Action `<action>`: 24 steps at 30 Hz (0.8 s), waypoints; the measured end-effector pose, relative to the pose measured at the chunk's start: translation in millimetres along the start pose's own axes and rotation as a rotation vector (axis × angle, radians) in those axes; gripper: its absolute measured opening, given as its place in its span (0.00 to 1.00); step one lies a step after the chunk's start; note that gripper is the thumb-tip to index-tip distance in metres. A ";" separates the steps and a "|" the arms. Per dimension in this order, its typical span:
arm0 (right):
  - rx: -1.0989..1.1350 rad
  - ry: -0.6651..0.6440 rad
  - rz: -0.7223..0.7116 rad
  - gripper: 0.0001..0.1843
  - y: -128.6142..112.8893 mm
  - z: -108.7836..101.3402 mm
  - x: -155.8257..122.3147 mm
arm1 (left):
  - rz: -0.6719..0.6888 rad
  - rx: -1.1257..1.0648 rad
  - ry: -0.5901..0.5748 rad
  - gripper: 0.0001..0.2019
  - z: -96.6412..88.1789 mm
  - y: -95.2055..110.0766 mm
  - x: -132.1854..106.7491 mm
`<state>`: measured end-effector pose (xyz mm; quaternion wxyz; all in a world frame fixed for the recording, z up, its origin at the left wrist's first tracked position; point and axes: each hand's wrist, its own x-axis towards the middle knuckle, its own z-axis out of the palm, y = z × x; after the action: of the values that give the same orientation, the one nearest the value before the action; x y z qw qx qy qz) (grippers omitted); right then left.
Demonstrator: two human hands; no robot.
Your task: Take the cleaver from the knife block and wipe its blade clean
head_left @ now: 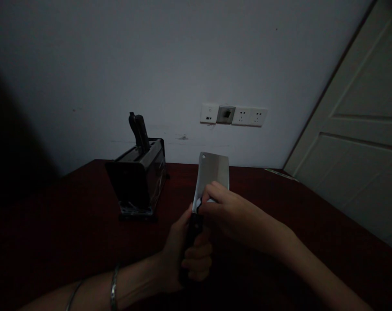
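Note:
My left hand (pixel 186 252) is wrapped around the black handle of a cleaver (pixel 215 169). The blade stands raised, its broad silver face toward me, with a small hole near the upper left corner. At the lower part of the blade, just above the handle, my right hand (pixel 222 207) is closed in a pinch. A small pale bit shows between its fingers, too little to name. The right fingers cover part of the blade's lower face. Two bangles circle my left wrist.
A knife block (pixel 134 181) with black-handled knives (pixel 139 131) stands on the dark red table (pixel 273 216), left of the cleaver. Behind is a pale wall with sockets (pixel 244 116). A white panelled door (pixel 361 125) is at the right. The light is dim.

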<state>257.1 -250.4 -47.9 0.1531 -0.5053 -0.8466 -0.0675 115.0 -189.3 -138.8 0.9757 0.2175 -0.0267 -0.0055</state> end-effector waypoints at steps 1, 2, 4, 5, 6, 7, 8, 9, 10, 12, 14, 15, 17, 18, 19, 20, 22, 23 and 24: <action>0.005 -0.016 0.006 0.12 0.6 -2.8 -1.5 | 0.010 0.002 -0.014 0.35 0.2 -0.1 0.0; 0.013 -0.029 0.011 0.13 0.9 -5.1 -2.8 | 0.016 0.004 -0.020 0.35 0.6 -0.2 -0.1; 0.034 -0.029 0.016 0.13 0.4 -6.4 -3.7 | 0.020 0.008 -0.021 0.35 1.5 0.1 -0.5; 0.039 -0.015 0.015 0.13 -0.3 -5.3 -3.1 | 0.017 0.008 -0.021 0.35 1.9 0.3 -0.7; 0.036 0.003 0.014 0.12 -1.3 -3.2 -2.1 | 0.011 0.008 -0.020 0.35 2.2 0.6 -1.0; 0.026 0.018 0.014 0.11 -2.4 -0.7 -0.7 | 0.003 0.008 -0.015 0.35 2.4 1.0 -1.2; 0.014 0.032 0.011 0.10 -3.4 1.7 0.6 | -0.007 0.008 -0.007 0.35 2.6 1.4 -1.4; 0.001 0.041 0.004 0.10 -4.2 3.5 1.7 | -0.017 0.008 0.005 0.35 2.9 1.7 -1.5; -0.015 0.038 -0.002 0.09 -4.7 4.3 2.4 | -0.025 0.007 0.017 0.34 3.3 2.0 -1.7; -0.032 0.022 -0.008 0.10 -5.0 2.4 2.1 | -0.033 0.003 0.028 0.34 4.4 2.4 -1.9; -0.018 -0.004 -0.012 0.11 -4.6 -2.8 0.2 | -0.035 0.005 0.012 0.33 5.7 2.6 -2.2; -0.005 -0.015 -0.011 0.12 -4.2 -5.7 -0.8 | -0.035 0.006 0.005 0.33 6.3 2.7 -2.3; 0.025 -0.027 -0.006 0.12 -2.8 -10.3 -2.4 | -0.032 0.014 -0.011 0.32 7.3 3.0 -2.7; 0.039 -0.030 -0.006 0.12 -1.8 -11.6 -2.9 | -0.027 0.019 -0.019 0.32 7.5 3.1 -2.7; 0.055 -0.027 -0.009 0.11 -0.5 -12.2 -3.1 | -0.020 0.022 -0.025 0.32 7.4 3.2 -2.7; 0.075 -0.018 -0.014 0.11 1.2 -12.2 -3.2 | -0.011 0.023 -0.029 0.32 7.1 3.3 -2.5; 0.122 0.000 -0.025 0.11 5.3 -10.6 -3.2 | -0.002 0.011 -0.038 0.33 5.6 3.2 -1.6; 0.141 0.005 -0.028 0.12 7.5 -9.3 -3.2 | -0.002 -0.002 -0.040 0.33 4.4 3.1 -0.9; 0.154 0.004 -0.023 0.13 9.7 -7.9 -3.3 | -0.004 -0.017 -0.041 0.33 3.1 3.1 -0.1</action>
<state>268.5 -250.6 -41.9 0.1921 -0.4821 -0.8548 -0.0050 114.7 -187.8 -134.6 0.9767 0.2092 -0.0463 -0.0122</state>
